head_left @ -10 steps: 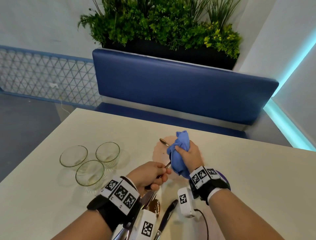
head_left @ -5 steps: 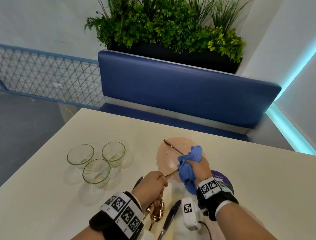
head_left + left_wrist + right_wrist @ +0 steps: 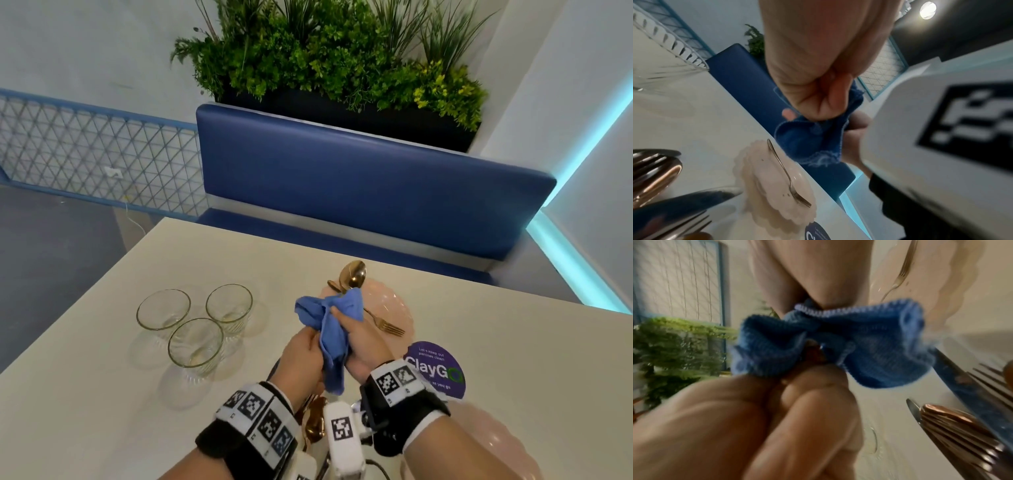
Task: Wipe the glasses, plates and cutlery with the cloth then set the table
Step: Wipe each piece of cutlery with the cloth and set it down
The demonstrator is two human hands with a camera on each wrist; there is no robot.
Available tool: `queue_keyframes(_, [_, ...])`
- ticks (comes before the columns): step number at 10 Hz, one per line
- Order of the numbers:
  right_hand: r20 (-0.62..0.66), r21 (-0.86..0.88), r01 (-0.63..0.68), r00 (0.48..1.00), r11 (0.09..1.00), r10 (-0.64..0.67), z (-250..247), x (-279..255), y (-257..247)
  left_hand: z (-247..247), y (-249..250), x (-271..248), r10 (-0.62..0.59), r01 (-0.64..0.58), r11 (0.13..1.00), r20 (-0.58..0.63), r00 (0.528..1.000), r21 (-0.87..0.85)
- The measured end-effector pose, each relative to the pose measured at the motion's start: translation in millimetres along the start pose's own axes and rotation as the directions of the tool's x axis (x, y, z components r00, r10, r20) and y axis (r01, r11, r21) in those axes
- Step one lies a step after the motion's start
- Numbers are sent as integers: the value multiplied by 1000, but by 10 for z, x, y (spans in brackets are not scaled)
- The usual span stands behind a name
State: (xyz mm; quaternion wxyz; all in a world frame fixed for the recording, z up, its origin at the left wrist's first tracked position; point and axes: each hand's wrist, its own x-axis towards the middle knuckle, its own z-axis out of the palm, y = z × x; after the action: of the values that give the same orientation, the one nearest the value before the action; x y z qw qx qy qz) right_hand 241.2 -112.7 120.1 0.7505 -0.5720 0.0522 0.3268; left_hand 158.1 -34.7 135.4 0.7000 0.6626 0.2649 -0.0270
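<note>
your right hand (image 3: 356, 339) now pinches cloth (image 3: 329, 318) at spoon (image 3: 352, 275) neck, bowl exposed; left hand (image 3: 301, 356) grips handle; wiping nearly complete.

You are in a place where people come to eat, like a café or a canteen. A long blue padded bench seat (image 3: 359, 192) runs along the far side of your counter (image 3: 102, 394). Behind it sits a black planter box full of green plants (image 3: 325, 61). A round purple sticker (image 3: 436, 370) on the counter asks people to keep the pantries clean.
</note>
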Motion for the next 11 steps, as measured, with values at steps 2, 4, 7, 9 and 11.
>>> queue_keyframes(2, [107, -118, 98, 991, 988, -85, 46, -165, -87, -139, -4, 15, -95, 87, 961, -15, 995, -263])
queue_keyframes(4, [156, -382, 217, 973, 898, -168, 151, -280, -43, -338, 494, 94, 30, -30, 981, 0, 1000, -192])
queue_keyframes(7, [145, -472, 220, 975, 854, -171, 132, -444, 273, -437, 250, 303, -32, 21, 939, -26, 999, -344])
queue_keyframes(9, [182, -658, 162, 982, 735, -52, 15, -479, 250, -479, 127, 288, -41, 5, 959, -119, 992, -284])
queue_keyframes(11, [43, -524, 20, 999, 851, 2, -263, -541, 152, -738, -311, 196, 9, 8, 993, -139, 990, 119])
